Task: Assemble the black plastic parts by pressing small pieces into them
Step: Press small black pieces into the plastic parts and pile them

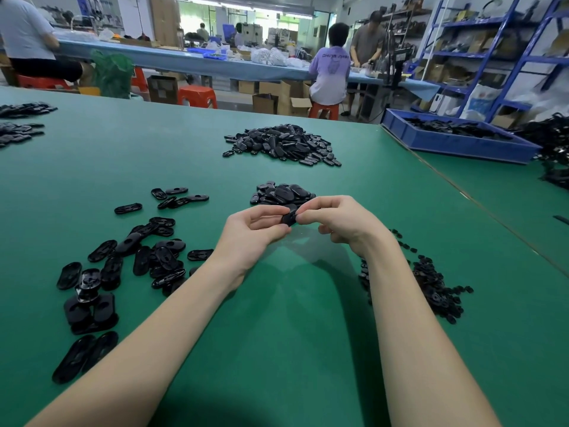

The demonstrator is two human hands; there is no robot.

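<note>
I'm holding one black part (288,219) between both hands, left grip (251,231) and right grip (335,223) pinching opposite ends, above the desk (292,303).

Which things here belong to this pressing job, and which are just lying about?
In the job:
black part, held by left hand and right hand
small pieces
oval parts

Lying about:
blue bin
cardboard boxes
red stools

you get bright, even light from the ceiling strips (221,2). your forearms throw soft shadows onto the green table (277,318). the picture is sharp at centre; wide-angle distortion bends the blue shelving (505,50).
</note>
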